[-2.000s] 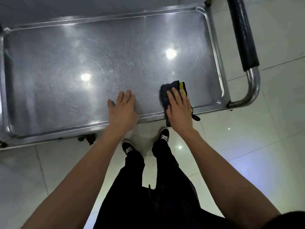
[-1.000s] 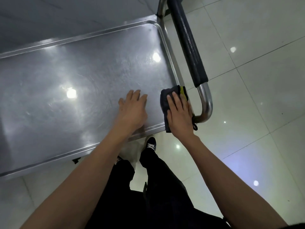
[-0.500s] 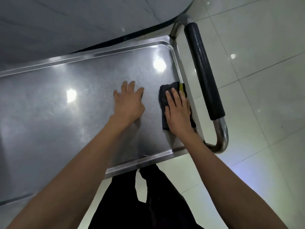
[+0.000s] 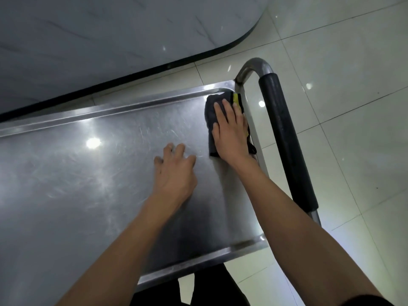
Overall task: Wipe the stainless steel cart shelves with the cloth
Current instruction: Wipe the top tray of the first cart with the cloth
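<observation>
The right hand [image 4: 229,133] presses straight fingers [image 4: 225,107] flat onto the dark cloth [image 4: 210,111] in the shelf's [image 4: 88,184] far corner; left hand [image 4: 174,173] rests spread alongside.

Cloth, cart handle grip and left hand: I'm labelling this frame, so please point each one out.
cloth [image 4: 211,111]: head view, dark fabric left of the fingers.
handle grip [image 4: 287,138]: head view, middle of the black sleeve.
left hand [image 4: 174,171]: head view, back of the hand.
</observation>
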A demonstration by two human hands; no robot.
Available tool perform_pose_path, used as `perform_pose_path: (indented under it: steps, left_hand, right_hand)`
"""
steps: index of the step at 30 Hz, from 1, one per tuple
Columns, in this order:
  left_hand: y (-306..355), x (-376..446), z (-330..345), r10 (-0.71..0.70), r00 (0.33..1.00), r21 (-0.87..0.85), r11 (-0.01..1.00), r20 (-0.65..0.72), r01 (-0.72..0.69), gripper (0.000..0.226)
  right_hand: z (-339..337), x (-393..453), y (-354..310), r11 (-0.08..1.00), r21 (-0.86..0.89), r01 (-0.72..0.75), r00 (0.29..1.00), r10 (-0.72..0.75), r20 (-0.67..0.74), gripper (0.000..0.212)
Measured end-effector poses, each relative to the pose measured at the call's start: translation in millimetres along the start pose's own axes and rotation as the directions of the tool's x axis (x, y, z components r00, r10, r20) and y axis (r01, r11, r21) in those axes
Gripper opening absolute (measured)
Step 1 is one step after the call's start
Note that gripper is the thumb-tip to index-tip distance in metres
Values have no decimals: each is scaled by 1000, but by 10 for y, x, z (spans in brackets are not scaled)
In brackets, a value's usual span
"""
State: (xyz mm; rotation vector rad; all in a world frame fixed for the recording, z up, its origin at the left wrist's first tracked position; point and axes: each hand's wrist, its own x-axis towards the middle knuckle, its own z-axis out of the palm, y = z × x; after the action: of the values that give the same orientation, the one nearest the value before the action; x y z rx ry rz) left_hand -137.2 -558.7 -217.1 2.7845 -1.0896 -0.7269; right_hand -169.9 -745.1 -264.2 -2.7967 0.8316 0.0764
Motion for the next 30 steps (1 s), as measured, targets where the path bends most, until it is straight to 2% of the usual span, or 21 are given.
perform_pose_path:
  steps: [8,13,22,26,30]
  left_hand:
    - [-98,30,10,56,996,34,998,-64,-54,25]
    - [-156,-44,-13,87,996,-30,996,8,-87,49]
    - [-267,-100,-59,73,996,-112,991,48,-67,65]
    - [-227,-37,37,116,986,64,990,119,-124,71]
    - [-77,-68,107,19,991,149,988,132,-39,69]
  right_hand:
    - [-35,561,-136,1000,-15,8,1000,-7,3,58]
    - [-52,487,-120,998,0,55,998,-55,16,57]
    - [43,-522,-88,989,-26,148,988,-147,39,56]
    - [98,-1149,-60,992,-6,126,990,-126,59,56]
    - [154,-1887,-39,994,15,107,990,-108,87,58]
